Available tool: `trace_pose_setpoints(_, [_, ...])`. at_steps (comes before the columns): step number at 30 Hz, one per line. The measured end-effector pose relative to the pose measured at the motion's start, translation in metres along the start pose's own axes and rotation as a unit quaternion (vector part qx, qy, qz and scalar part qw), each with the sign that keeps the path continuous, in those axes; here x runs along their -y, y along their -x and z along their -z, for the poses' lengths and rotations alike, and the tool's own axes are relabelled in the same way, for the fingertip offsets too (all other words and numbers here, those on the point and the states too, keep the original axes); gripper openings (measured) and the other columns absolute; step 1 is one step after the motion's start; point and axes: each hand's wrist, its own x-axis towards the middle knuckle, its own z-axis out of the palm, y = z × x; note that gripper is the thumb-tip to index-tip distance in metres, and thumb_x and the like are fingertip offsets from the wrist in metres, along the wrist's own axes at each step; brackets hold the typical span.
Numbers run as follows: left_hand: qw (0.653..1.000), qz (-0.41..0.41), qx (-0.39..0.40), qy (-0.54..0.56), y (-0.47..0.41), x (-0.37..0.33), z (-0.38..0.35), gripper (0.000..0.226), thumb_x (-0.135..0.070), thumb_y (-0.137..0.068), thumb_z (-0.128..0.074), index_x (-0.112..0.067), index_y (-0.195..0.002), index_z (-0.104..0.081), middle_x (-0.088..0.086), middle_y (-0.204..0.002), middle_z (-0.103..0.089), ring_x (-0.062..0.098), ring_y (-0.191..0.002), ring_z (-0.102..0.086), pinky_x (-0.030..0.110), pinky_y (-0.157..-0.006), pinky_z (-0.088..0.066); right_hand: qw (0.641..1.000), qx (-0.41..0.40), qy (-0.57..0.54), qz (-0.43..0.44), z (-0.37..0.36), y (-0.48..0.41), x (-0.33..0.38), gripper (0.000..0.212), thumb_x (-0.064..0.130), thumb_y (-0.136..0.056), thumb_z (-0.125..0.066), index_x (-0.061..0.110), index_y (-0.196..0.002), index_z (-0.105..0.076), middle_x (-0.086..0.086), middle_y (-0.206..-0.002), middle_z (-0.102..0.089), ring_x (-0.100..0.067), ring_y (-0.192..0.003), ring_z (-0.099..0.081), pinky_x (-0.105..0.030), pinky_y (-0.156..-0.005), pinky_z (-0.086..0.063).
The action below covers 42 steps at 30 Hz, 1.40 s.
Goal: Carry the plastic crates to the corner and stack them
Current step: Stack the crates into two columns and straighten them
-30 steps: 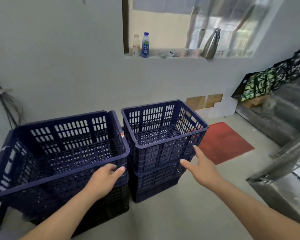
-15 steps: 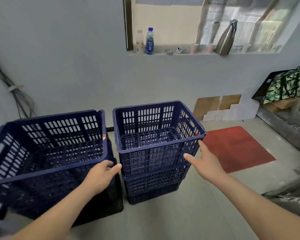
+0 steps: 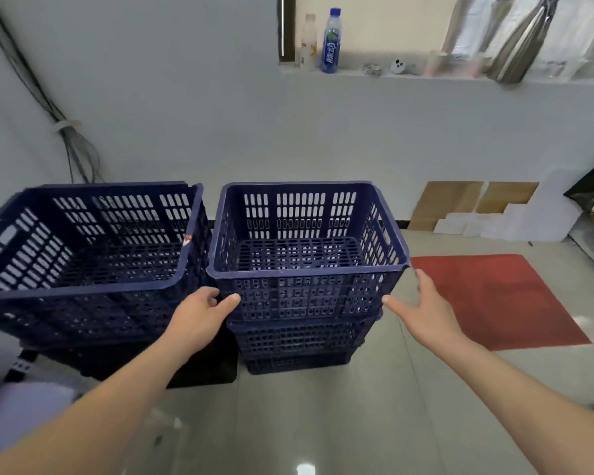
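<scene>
Two stacks of dark blue slotted plastic crates stand against the grey wall. The left stack's top crate (image 3: 83, 241) sits tilted on darker crates. The right stack's top crate (image 3: 306, 269) is nested upright in the crates (image 3: 299, 344) under it. My left hand (image 3: 199, 313) wraps the top crate's near left corner, thumb on the front wall and fingers curled into the gap between the stacks. My right hand (image 3: 422, 310) is spread beside the near right corner, one fingertip touching the rim.
A red mat (image 3: 494, 299) lies on the tiled floor right of the stacks. Cardboard and white foam pieces (image 3: 477, 207) lean on the wall. Bottles (image 3: 330, 42) stand on a ledge above. Cables (image 3: 72, 145) hang in the left corner.
My left hand has left the left crate's rim and come to the right stack's near left corner. My right hand stays at its right corner. The view has swung right and closer.
</scene>
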Motion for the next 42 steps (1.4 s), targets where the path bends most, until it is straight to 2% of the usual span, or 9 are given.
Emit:
trace_pose_setpoints(9, [0.999,0.017,0.013,-0.039,-0.047,0.045,-0.039,0.071,-0.045,-0.095,-0.064,-0.009,-0.151,-0.040,0.011,-0.148,-0.051,0.030,-0.133,-0.050,0.042,-0.106,-0.041,0.998,-0.028,0.044,-0.042,-0.037,-0.021,-0.076,0.095,0.040,-0.087,-0.080,0.013,-0.162,-0.027,-0.007,-0.163,-0.040,-0.030,-0.147,-0.043,-0.041,-0.116,-0.036])
trace_pose_setpoints(18, [0.997,0.024,-0.072,0.000,-0.096,0.091,-0.101,0.074,-0.035,-0.091,-0.072,0.000,-0.147,-0.038,0.019,-0.145,-0.051,0.037,-0.128,-0.051,0.041,-0.099,-0.043,0.999,-0.006,0.024,-0.030,-0.103,-0.084,-0.137,0.094,0.041,-0.088,-0.080,0.015,-0.162,-0.027,-0.015,-0.161,-0.043,-0.033,-0.147,-0.042,-0.042,-0.115,-0.037])
trace_pose_setpoints(24, [0.982,0.007,-0.153,0.109,-0.136,0.128,-0.153,0.098,-0.057,-0.083,-0.072,-0.009,-0.156,-0.028,0.011,-0.156,-0.042,0.033,-0.139,-0.043,0.044,-0.112,-0.037,0.998,-0.026,-0.057,-0.027,-0.152,-0.134,-0.185,0.092,0.054,-0.092,-0.071,0.020,-0.163,-0.024,-0.013,-0.163,-0.039,-0.032,-0.146,-0.043,-0.046,-0.117,-0.037])
trace_pose_setpoints(27, [0.971,-0.015,-0.176,0.158,-0.163,0.145,-0.176,0.095,-0.066,-0.078,-0.070,-0.015,-0.152,-0.039,0.006,-0.151,-0.049,0.030,-0.136,-0.048,0.045,-0.111,-0.040,0.995,-0.036,-0.092,-0.003,-0.173,-0.158,-0.203,0.083,0.058,-0.094,-0.066,0.025,-0.161,-0.030,-0.007,-0.161,-0.042,-0.027,-0.147,-0.041,-0.046,-0.118,-0.036])
trace_pose_setpoints(32, [0.954,-0.067,-0.213,0.200,-0.203,0.166,-0.210,0.081,-0.062,-0.083,-0.068,-0.015,-0.145,-0.047,0.004,-0.141,-0.057,0.030,-0.128,-0.053,0.041,-0.105,-0.043,0.979,-0.067,-0.174,0.080,-0.206,-0.200,-0.221,0.040,0.046,-0.098,-0.065,0.032,-0.132,-0.050,0.016,-0.121,-0.059,-0.013,-0.121,-0.054,-0.032,-0.101,-0.038])
trace_pose_setpoints(35, [0.942,-0.109,-0.241,0.205,-0.222,0.179,-0.224,0.078,-0.068,-0.079,-0.069,-0.020,-0.139,-0.052,0.002,-0.140,-0.058,0.027,-0.127,-0.054,0.040,-0.108,-0.042,0.968,-0.097,-0.206,0.104,-0.226,-0.222,-0.234,0.045,0.054,-0.096,-0.063,0.031,-0.133,-0.051,0.010,-0.127,-0.061,-0.016,-0.118,-0.056,-0.035,-0.101,-0.040])
trace_pose_setpoints(38, [0.921,-0.146,-0.291,0.214,-0.232,0.196,-0.239,0.075,-0.092,-0.062,-0.058,-0.035,-0.112,-0.058,0.000,-0.129,-0.061,0.025,-0.120,-0.056,0.048,-0.108,-0.044,0.953,-0.159,-0.214,0.146,-0.241,-0.238,-0.246,0.038,0.050,-0.101,-0.058,0.023,-0.129,-0.054,0.003,-0.123,-0.061,-0.019,-0.113,-0.055,-0.033,-0.094,-0.038])
trace_pose_setpoints(40, [0.896,-0.169,-0.335,0.236,-0.240,0.204,-0.253,0.080,-0.096,-0.062,-0.052,-0.030,-0.107,-0.058,0.003,-0.126,-0.060,0.025,-0.119,-0.056,0.049,-0.108,-0.044,0.940,-0.198,-0.218,0.173,-0.248,-0.247,-0.250,0.035,0.045,-0.104,-0.055,0.019,-0.128,-0.056,0.002,-0.121,-0.060,-0.018,-0.110,-0.052,-0.031,-0.092,-0.036])
trace_pose_setpoints(42, [0.880,-0.180,-0.376,0.228,-0.247,0.205,-0.263,0.075,-0.081,-0.079,-0.053,-0.017,-0.118,-0.056,0.009,-0.129,-0.056,0.027,-0.121,-0.053,0.038,-0.107,-0.040,0.934,-0.224,-0.209,0.186,-0.255,-0.257,-0.254,0.040,0.044,-0.105,-0.054,0.013,-0.129,-0.057,0.001,-0.119,-0.059,-0.019,-0.108,-0.052,-0.033,-0.091,-0.036])
